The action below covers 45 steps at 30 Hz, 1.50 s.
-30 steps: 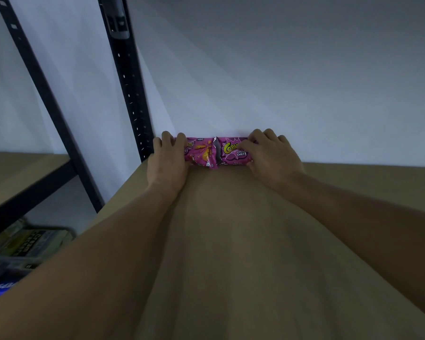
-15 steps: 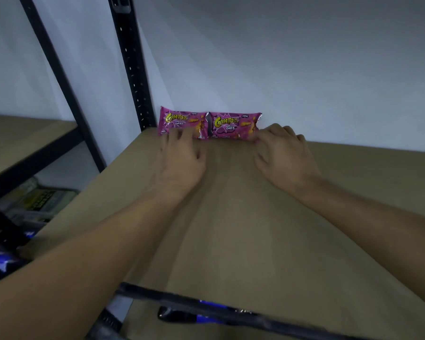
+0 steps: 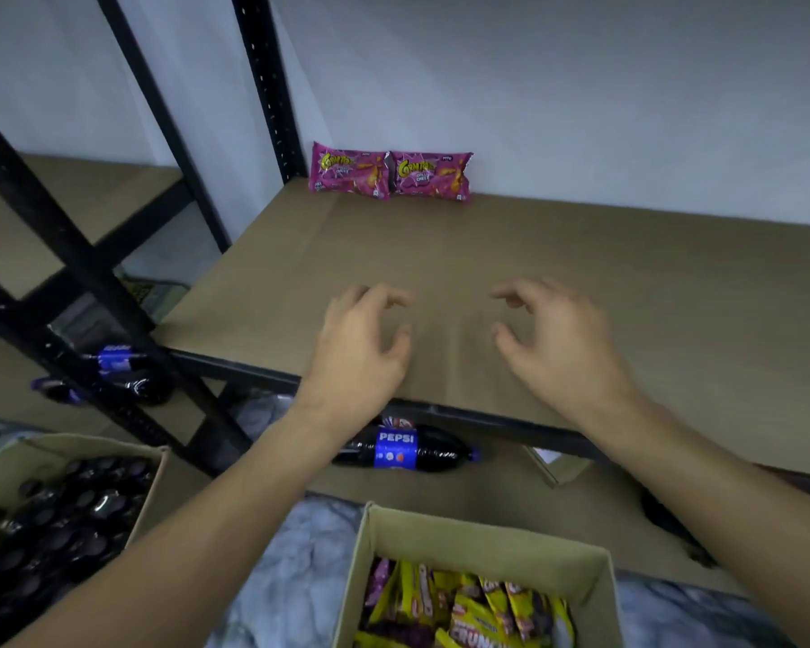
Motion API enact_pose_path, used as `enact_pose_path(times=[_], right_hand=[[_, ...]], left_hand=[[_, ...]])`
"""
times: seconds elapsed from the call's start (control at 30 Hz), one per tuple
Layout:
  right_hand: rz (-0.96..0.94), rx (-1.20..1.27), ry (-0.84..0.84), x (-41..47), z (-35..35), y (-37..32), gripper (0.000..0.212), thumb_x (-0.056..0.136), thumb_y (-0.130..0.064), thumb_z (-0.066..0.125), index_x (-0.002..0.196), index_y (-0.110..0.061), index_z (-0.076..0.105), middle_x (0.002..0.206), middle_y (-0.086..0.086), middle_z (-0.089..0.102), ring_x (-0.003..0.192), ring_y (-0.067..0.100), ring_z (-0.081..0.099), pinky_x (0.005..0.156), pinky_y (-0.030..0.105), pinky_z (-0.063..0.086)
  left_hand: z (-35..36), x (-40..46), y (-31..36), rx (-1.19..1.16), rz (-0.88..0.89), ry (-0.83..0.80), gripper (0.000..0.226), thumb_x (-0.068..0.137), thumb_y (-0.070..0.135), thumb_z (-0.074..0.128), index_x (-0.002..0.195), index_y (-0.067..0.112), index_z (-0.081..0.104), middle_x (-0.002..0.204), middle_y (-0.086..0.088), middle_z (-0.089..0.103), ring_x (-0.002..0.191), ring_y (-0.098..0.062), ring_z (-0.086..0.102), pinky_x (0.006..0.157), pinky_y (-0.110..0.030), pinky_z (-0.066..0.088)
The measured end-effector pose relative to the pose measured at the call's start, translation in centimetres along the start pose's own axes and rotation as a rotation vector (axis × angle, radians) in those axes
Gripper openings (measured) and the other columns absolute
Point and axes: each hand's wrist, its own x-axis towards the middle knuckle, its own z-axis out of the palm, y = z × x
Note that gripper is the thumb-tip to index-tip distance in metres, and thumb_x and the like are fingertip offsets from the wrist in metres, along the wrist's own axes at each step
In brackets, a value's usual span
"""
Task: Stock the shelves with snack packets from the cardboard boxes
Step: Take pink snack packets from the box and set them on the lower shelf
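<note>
2 pink packets (image 3: 390, 176) upright at shelf (image 3: 581, 273) back, upper centre. Left hand (image 3: 356, 348), right hand (image 3: 557, 343) loosely curled, holding nothing. Box (image 3: 482, 544) at bottom approx full; most stocking left.

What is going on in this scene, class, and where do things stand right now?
A person is stocking a shelf with snacks. Two pink snack packets stand side by side against the wall at the shelf's back left corner. The left hand and right hand hover over the shelf's front part, fingers loosely curled, holding nothing. Below, an open cardboard box holds more packets, and a Pepsi bottle lies on the lower shelf.
</note>
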Motion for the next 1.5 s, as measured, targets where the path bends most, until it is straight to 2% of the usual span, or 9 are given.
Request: enact_pose_path(times=[0.07,0.27,0.43,0.8,0.93,1.07,1.17,1.3,1.5], right_hand=[[0.007,0.059,0.006,-3.4,-0.2,-1.4,0.031,0.086,-0.025,0.067,0.117,-0.028,0.065,0.106,-0.007,0.063,0.104,0.018,0.06,0.093,0.048,0.049],[0.084,0.184,0.007,-14.3,3.9,-3.6,0.028,0.084,-0.025,0.065,0.111,-0.031,0.066,0.096,-0.016,0.058,0.097,0.009,0.059,0.085,0.046,0.05],[0.245,0.108,-0.196,-22.6,11.6,-1.3,0.028,0.084,-0.027,0.064,0.111,-0.03,0.065,0.097,-0.014,0.061,0.094,0.014,0.062,0.082,0.045,0.053],[0.337,-0.057,-0.64,-30.5,23.6,7.5,0.024,0.096,-0.031,0.06,0.12,-0.029,0.063,0.111,-0.01,0.065,0.11,0.009,0.056,0.082,0.028,0.043],[0.298,-0.088,-0.716,-30.7,25.9,8.5,0.012,0.092,-0.03,0.057,0.101,-0.032,0.064,0.095,-0.012,0.067,0.092,0.013,0.063,0.071,0.033,0.051],[0.247,-0.141,-0.736,-30.9,26.8,8.9,0.006,0.089,-0.03,0.057,0.09,-0.031,0.063,0.082,-0.01,0.065,0.081,0.015,0.062,0.052,0.023,0.033],[0.183,-0.172,-0.714,-31.5,27.3,8.4,0.017,0.089,-0.034,0.059,0.105,-0.03,0.061,0.105,-0.007,0.063,0.098,0.019,0.06,0.065,0.03,0.045],[0.085,-0.232,-0.691,-32.0,27.1,7.2,0.026,0.092,-0.029,0.061,0.118,-0.027,0.059,0.116,-0.005,0.055,0.115,0.02,0.05,0.075,0.03,0.038],[-0.168,-0.313,-0.814,-31.6,28.0,4.8,0.034,0.09,-0.024,0.06,0.124,-0.024,0.063,0.12,-0.002,0.059,0.121,0.021,0.046,0.096,0.037,0.038]], left_hand=[[0.1,-3.4,0.6,-0.079,0.042,-0.015,0.025,0.091,0.011,0.058,0.112,0.024,0.064,0.108,0.011,0.056,0.103,-0.006,0.051,0.083,-0.013,0.037],[4.0,-13.4,-3.6,-0.208,0.033,-0.247,0.03,0.084,0.01,0.054,0.108,0.025,0.064,0.102,0.018,0.056,0.099,-0.001,0.054,0.08,-0.01,0.037],[8.7,-20.0,-10.5,-0.142,-0.113,-0.49,0.028,0.09,0.008,0.059,0.109,0.027,0.064,0.101,0.011,0.058,0.092,-0.001,0.053,0.076,-0.006,0.035],[20.2,-25.0,-19.1,0.421,0.083,-1.093,0.034,0.096,0.024,0.054,0.129,0.02,0.054,0.122,-0.009,0.057,0.115,-0.03,0.056,0.089,-0.044,0.052],[22.4,-25.0,-19.6,0.616,0.143,-1.165,0.021,0.096,0.02,0.053,0.115,0.018,0.06,0.12,-0.009,0.061,0.11,-0.031,0.06,0.077,-0.038,0.048],[22.7,-25.9,-20.6,0.713,0.149,-1.207,0.02,0.096,0.019,0.054,0.077,0.016,0.049,0.093,-0.006,0.06,0.079,-0.025,0.056,0.063,-0.034,0.044],[22.2,-26.5,-20.7,0.688,0.125,-1.241,0.03,0.096,0.023,0.054,0.069,0.019,0.043,0.076,-0.002,0.048,0.074,-0.023,0.055,0.061,-0.034,0.045],[20.8,-27.3,-19.8,0.665,0.17,-1.169,0.025,0.094,0.025,0.053,0.072,0.014,0.049,0.071,-0.001,0.043,0.073,-0.024,0.052,0.061,-0.033,0.042],[19.4,-30.9,-18.2,0.657,0.274,-1.313,0.032,0.092,0.036,0.06,0.108,0.009,0.068,0.105,-0.01,0.067,0.096,-0.03,0.065,0.066,-0.034,0.046]])
